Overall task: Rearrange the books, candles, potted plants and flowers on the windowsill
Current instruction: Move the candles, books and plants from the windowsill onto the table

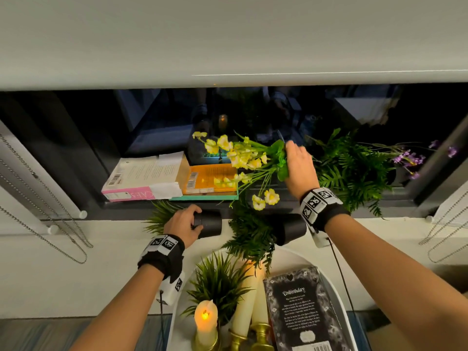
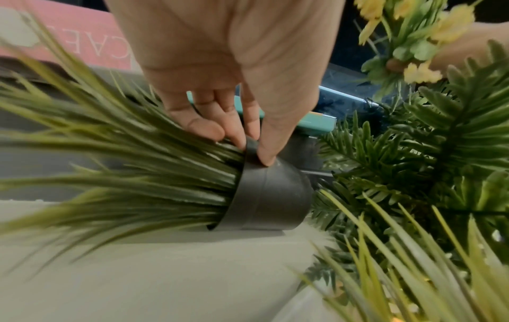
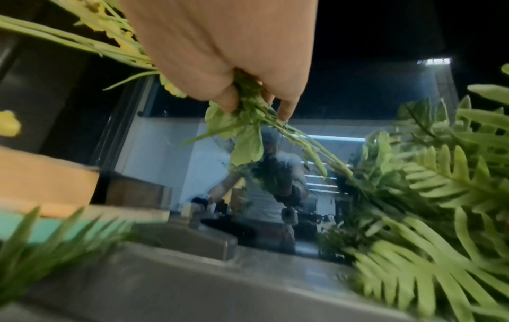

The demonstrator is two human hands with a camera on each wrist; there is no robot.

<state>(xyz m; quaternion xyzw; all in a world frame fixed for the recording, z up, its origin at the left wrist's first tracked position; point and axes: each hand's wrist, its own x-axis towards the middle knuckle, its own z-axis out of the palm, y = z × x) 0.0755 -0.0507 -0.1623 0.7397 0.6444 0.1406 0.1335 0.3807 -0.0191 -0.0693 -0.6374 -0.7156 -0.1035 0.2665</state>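
Observation:
My left hand (image 1: 193, 221) (image 2: 248, 150) pinches the rim of a black pot (image 1: 209, 223) (image 2: 264, 196) holding a grass plant (image 1: 162, 216) (image 2: 115, 165). The pot is tipped on its side just below the windowsill's front edge (image 1: 131, 206), grass pointing left. My right hand (image 1: 297, 164) (image 3: 256, 106) grips the stems of a yellow flower bunch (image 1: 240, 155) (image 3: 248, 143) above the sill, blooms pointing left over the books. A pink-and-white book (image 1: 141, 178) lies at the sill's left. An orange book (image 1: 210, 178) lies on a teal one (image 1: 202, 198).
A second black pot (image 1: 291, 230) with a fern (image 1: 250, 236) lies sideways below my right wrist. A big fern (image 1: 354, 171) with purple flowers (image 1: 415, 158) fills the sill's right. A white tray (image 1: 336, 282) below holds a grass plant (image 1: 220, 282), candles (image 1: 206, 317) and a dark book (image 1: 301, 307).

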